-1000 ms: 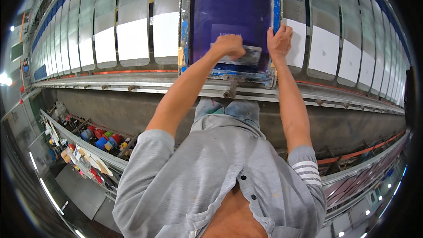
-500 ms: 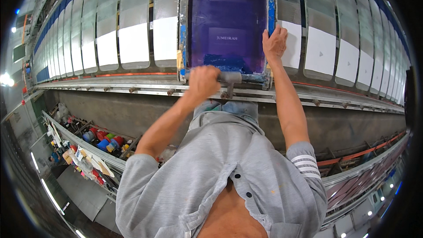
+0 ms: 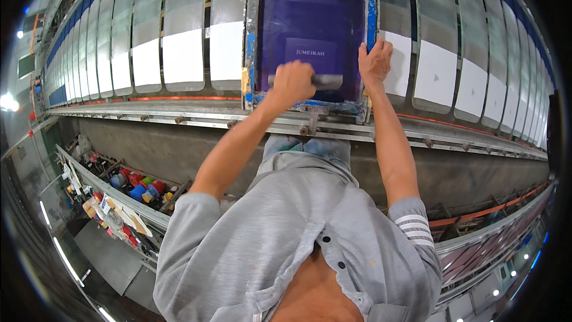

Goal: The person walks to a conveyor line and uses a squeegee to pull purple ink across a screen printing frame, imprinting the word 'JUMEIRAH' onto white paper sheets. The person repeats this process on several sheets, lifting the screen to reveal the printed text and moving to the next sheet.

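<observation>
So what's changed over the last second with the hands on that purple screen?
The left hand pulled the squeegee down the purple screen to its near edge, then pushed it partway back up, gripping it throughout. The right hand stayed pressed on the frame's right edge. The frame did not shift.

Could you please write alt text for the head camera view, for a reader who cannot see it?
A person in a grey shirt leans over a long printing table: the left hand grips a squeegee on a purple printing screen, while the right hand holds the blue frame edge. White panels line the table either side.
</observation>
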Demonstrator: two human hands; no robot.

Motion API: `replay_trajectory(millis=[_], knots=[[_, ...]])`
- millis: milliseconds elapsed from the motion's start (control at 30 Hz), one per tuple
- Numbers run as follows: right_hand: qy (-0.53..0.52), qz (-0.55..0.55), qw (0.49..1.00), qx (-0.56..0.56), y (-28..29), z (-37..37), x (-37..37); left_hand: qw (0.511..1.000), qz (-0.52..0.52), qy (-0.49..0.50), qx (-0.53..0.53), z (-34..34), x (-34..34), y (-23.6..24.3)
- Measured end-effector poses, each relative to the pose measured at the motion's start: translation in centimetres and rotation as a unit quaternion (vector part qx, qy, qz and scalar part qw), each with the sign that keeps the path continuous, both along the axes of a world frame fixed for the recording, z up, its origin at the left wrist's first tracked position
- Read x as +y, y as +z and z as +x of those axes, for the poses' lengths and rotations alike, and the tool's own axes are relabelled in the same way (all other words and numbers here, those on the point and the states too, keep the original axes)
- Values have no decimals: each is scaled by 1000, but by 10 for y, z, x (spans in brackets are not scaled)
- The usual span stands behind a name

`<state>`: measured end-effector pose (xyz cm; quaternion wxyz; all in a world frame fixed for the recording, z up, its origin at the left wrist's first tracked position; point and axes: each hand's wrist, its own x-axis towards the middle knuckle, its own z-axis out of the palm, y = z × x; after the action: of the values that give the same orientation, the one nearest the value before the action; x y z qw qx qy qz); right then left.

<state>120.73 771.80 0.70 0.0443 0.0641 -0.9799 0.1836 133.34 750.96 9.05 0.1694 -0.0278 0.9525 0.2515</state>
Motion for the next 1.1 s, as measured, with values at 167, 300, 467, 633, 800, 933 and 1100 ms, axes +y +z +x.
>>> replay_trajectory(millis=[167,300,467,633,800,933,1100], knots=[[-7,-12,1000,6,-3,-3,-1,965,-38,-11,258,90,38,-6],[-22,-22,999,-7,1,-3,-2,998,-22,22,62,43,0,31],[-24,-26,999,-21,-1,-6,-1,989,-52,-12,-137,-39,3,-17],[-7,-25,999,-28,4,-11,5,929,-33,-84,-359,-92,-23,13],[-9,-30,999,-15,19,-13,3,993,-46,10,-109,-110,-53,21],[0,-32,999,15,15,-13,3,993,-36,32,109,-93,-48,-3],[-10,-43,999,17,11,-11,5,978,-20,31,206,4,-6,-13]])
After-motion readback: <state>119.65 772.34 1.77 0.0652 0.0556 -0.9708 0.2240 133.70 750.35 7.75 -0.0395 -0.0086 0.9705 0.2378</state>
